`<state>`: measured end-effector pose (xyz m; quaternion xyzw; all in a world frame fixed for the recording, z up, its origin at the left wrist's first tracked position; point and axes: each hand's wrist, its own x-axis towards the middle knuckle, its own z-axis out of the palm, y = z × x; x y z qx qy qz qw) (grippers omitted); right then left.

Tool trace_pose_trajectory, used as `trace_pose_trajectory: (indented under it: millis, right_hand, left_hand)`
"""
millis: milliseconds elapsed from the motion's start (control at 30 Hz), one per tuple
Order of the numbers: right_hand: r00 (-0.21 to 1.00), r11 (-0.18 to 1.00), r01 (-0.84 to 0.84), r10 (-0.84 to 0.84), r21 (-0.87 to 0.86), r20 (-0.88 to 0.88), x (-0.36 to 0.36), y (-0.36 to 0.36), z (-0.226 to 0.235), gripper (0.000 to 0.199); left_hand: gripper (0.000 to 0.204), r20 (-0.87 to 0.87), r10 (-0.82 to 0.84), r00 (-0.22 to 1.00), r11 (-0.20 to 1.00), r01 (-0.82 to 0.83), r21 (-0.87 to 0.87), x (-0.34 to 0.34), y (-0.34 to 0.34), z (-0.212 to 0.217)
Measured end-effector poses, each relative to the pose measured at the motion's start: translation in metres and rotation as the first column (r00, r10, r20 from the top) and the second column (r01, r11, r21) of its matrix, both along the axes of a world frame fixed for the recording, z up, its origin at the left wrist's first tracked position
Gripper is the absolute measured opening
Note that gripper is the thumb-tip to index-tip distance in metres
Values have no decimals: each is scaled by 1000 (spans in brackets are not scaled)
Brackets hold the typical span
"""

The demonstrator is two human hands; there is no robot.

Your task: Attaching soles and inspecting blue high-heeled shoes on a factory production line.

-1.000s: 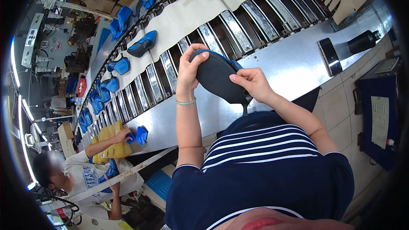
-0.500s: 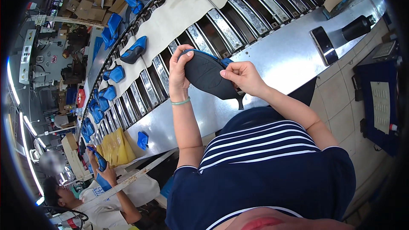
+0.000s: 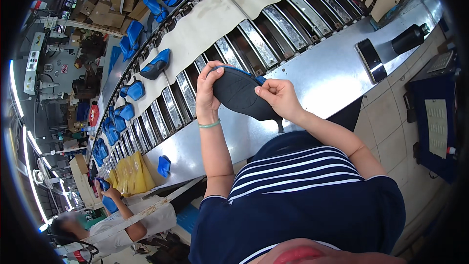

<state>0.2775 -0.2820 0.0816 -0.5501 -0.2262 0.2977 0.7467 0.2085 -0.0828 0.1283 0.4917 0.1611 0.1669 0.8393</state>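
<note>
A heeled shoe (image 3: 238, 94) with a black sole and a blue upper is held up over the metal ledge, its sole turned toward me. My left hand (image 3: 208, 90) grips the shoe's rounded front end, thumb on the sole and fingers behind. Near the heel side, my right hand (image 3: 279, 97) pinches the shoe's edge, with its fingers curled. The thin black heel points down toward my body. Most of the blue upper is hidden behind the sole; only a strip shows along the far edge.
Beyond the ledge (image 3: 195, 139) runs a slatted metal conveyor (image 3: 256, 39), partly covered by cream cloth (image 3: 195, 27) and carrying several blue shoes (image 3: 156, 63). A phone (image 3: 371, 61) and black bottle (image 3: 409, 39) lie right. Yellow plastic (image 3: 132, 173) sits left, near a co-worker (image 3: 122, 222).
The view has shifted slightly, and the shoe stays in both my hands. Another person's hand now shows at the top edge. At lower left, the co-worker's arms and blue shoe have moved.
</note>
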Motion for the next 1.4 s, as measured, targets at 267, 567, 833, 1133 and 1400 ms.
trace_pose_trajectory:
  millis: [267,567,833,1133,1400]
  right_hand:
    - [952,988,146,-128,-44,278,3,-9,19,19]
    - [962,995,96,-87,-24,259,12,-12,16,20]
    - [961,993,107,-93,-40,261,14,-14,22,20]
    - [973,991,110,-92,-76,211,27,-15,18,21]
    - [991,978,74,-49,-196,125,30,-24,32,18]
  left_hand:
    - [18,6,-20,1000,1000,20,-22,-1,-1,-4]
    - [16,2,-23,1000,999,23,-36,5,-7,-1]
    - [18,2,-26,1000,999,27,-33,5,-5,-5]
    - [20,10,-28,1000,999,29,-26,11,-9,-4]
    - [17,-9,-33,999,999,33,-15,16,-20,6]
